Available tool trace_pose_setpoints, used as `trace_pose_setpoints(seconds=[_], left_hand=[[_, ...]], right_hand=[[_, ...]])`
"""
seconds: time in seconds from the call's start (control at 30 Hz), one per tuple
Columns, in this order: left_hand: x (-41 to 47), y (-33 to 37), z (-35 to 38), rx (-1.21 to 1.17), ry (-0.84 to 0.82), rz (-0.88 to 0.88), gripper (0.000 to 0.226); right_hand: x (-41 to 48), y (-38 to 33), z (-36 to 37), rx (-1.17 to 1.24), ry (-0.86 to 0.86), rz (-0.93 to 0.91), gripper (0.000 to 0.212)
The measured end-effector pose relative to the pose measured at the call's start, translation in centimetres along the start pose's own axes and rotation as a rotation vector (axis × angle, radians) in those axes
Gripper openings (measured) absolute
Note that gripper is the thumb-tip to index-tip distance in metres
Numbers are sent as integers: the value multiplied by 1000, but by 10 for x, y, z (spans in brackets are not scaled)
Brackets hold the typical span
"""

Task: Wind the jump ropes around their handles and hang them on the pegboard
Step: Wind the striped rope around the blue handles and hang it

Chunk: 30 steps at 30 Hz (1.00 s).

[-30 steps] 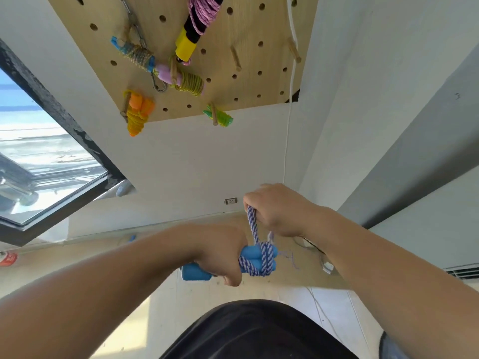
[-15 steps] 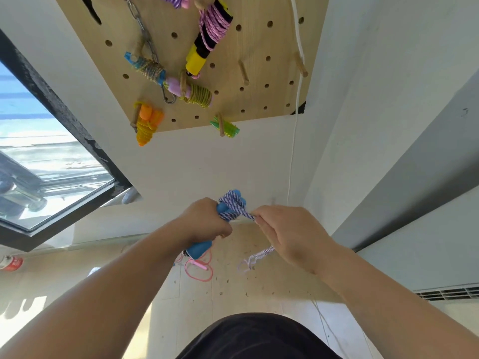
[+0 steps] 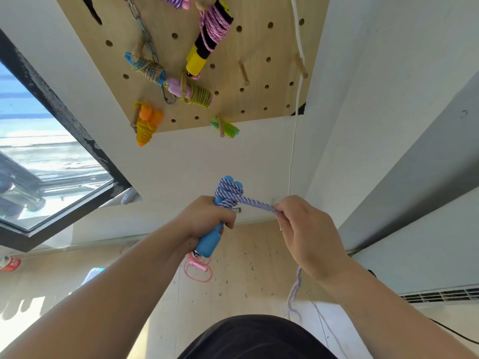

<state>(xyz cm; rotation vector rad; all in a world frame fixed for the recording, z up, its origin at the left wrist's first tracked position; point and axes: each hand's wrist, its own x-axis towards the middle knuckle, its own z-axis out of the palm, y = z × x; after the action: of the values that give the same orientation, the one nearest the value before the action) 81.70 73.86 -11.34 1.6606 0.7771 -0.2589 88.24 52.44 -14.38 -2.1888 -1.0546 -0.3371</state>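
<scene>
My left hand (image 3: 207,218) grips a pair of blue jump rope handles (image 3: 208,244), held upright in front of me. A purple-and-white rope (image 3: 229,194) is wound around their upper ends. My right hand (image 3: 303,226) pinches this rope just right of the handles and pulls it taut. The rope's loose tail (image 3: 295,291) hangs down below my right wrist. Above, on the wall, the wooden pegboard (image 3: 259,42) carries several wound ropes, among them a yellow-and-black handled one (image 3: 204,47) and an orange one (image 3: 146,124).
Bare wooden pegs (image 3: 243,72) stick out on the pegboard's right side. A white cord (image 3: 294,141) runs down the wall past the board. A pink jump rope (image 3: 198,268) lies on the floor below my hands. A window (image 3: 39,156) is at the left.
The blue handles swung from lying sideways to upright and rose. My right hand moved to the right of them, drawing the rope out taut. The view tilted, showing more pegboard.
</scene>
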Motion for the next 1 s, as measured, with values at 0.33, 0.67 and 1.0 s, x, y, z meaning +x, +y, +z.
trace_pose_setpoints(seconds=[0.33,0.67,1.0], left_hand=[[-4,-10,1,-171,-108,-73,27],[-20,7,6,-95,-427,41,20],[-36,11,18,675,-713,102,29]], right_hand=[[-11,13,3,-155,-136,39,56],[-16,46,23,-134,-44,-145,54],[16,26,31,-85,-738,-179,21]])
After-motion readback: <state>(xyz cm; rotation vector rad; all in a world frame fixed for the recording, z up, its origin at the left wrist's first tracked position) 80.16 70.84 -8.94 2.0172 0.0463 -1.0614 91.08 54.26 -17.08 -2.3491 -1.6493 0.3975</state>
